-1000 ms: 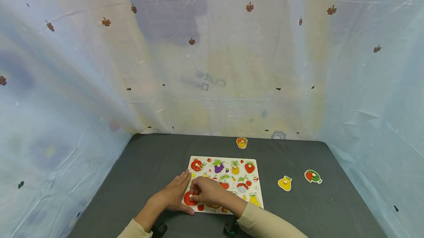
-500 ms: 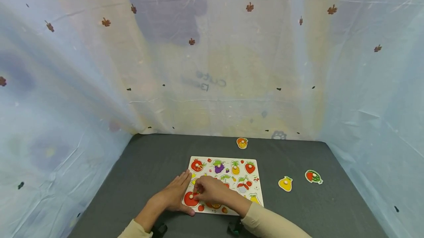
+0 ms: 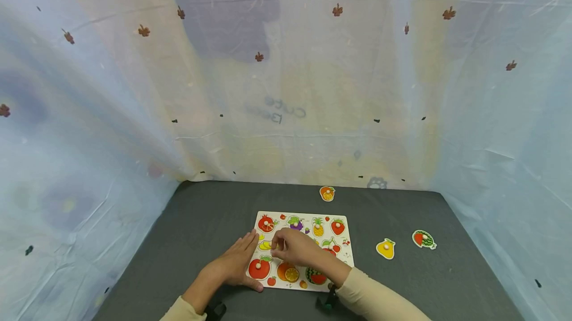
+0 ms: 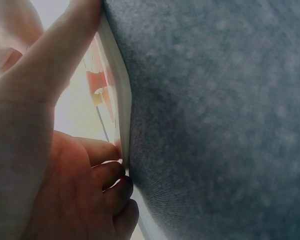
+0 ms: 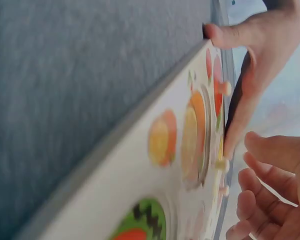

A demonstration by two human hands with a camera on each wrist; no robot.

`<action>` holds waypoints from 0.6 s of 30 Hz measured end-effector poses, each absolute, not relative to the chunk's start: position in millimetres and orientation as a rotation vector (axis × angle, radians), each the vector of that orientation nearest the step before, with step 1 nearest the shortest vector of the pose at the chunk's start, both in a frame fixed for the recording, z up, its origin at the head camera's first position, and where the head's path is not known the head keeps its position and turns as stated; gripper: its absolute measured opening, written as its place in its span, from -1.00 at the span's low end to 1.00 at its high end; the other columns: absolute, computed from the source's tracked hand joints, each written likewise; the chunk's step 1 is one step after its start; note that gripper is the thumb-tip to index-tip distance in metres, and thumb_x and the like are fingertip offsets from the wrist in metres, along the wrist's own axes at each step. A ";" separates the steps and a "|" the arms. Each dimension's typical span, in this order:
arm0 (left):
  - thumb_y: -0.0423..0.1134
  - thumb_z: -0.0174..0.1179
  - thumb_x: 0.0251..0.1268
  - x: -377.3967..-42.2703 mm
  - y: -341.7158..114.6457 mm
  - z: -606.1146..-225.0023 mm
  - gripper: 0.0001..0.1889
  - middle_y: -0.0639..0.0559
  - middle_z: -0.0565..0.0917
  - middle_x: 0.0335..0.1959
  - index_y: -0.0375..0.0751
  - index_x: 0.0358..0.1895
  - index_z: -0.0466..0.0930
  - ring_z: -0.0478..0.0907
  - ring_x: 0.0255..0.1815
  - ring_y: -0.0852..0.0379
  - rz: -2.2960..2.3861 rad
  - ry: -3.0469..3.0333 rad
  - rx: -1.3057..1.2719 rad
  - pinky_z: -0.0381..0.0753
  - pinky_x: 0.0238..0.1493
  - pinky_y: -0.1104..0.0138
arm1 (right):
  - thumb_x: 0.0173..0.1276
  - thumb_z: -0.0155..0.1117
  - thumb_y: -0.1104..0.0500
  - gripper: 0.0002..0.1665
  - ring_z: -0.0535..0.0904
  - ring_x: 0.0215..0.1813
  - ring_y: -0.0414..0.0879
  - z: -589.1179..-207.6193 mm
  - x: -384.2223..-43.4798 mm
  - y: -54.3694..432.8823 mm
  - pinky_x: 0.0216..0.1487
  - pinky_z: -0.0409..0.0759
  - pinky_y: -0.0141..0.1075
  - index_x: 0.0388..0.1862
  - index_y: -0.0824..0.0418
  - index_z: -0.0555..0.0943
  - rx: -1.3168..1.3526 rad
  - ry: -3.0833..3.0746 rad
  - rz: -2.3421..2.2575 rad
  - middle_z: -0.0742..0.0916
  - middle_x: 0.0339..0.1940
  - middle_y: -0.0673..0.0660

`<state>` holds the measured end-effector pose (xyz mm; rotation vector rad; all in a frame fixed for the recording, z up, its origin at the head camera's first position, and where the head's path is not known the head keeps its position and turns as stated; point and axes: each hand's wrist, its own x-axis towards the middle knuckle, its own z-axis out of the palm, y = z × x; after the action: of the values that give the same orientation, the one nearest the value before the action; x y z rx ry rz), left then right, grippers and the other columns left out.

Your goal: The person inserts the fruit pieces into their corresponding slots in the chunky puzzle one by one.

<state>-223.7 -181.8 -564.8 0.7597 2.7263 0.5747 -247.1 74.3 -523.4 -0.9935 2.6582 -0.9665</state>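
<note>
A white wooden fruit puzzle board point(image 3: 298, 287) lies on the dark table. My left hand point(image 3: 230, 263) rests along its left edge, fingers straight and thumb at the front corner; in the left wrist view the fingers point(image 4: 107, 175) touch the board's edge. A red apple piece point(image 3: 259, 268) with a knob sits in the front left of the board. My right hand point(image 3: 297, 246) is over the middle of the board, beside the yellow bananas point(image 3: 265, 245). In the right wrist view its fingers point(image 5: 257, 192) are loosely bent, with nothing visible between them and the thumb.
Loose pieces lie on the table point(image 3: 214, 221): an orange point(image 3: 327, 193) behind the board, a pear point(image 3: 386, 249) and a watermelon point(image 3: 423, 239) to the right. Orange point(image 3: 286, 272) and watermelon point(image 3: 316, 276) pictures show on the board's front row. Patterned curtains point(image 3: 286, 87) surround the table.
My right hand has let go of the apple piece's knob and moved up and to the right, uncovering the apple and the front row. The left hand has stayed in place.
</note>
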 end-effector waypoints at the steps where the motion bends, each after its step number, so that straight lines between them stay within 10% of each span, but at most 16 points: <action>1: 0.62 0.48 -0.16 -223.8 -181.9 -565.3 0.56 -0.37 -0.03 0.76 -0.43 0.72 -0.02 -0.04 0.76 -0.35 0.573 2.729 0.764 0.00 0.70 -0.21 | 0.43 0.55 0.12 -0.87 0.45 -0.45 -0.34 -522.4 -248.1 76.0 -0.42 0.48 -0.44 -0.21 0.05 0.71 -0.989 2.660 -0.971 0.60 -0.44 -0.18; 18: 0.50 0.57 -0.12 -215.7 -174.7 -545.2 0.51 -0.36 -0.01 0.75 -0.44 0.71 -0.02 -0.03 0.75 -0.34 0.527 2.704 0.701 0.00 0.72 -0.17 | 0.50 0.48 0.19 -0.93 0.48 -0.33 -0.22 -516.6 -279.5 119.7 -0.31 0.52 -0.36 -0.14 0.11 0.72 -0.942 2.758 -1.062 0.61 -0.32 -0.08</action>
<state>-215.7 -174.7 -545.2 0.7010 2.7045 0.5266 -279.5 119.7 -516.6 -0.9421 2.7576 -1.0624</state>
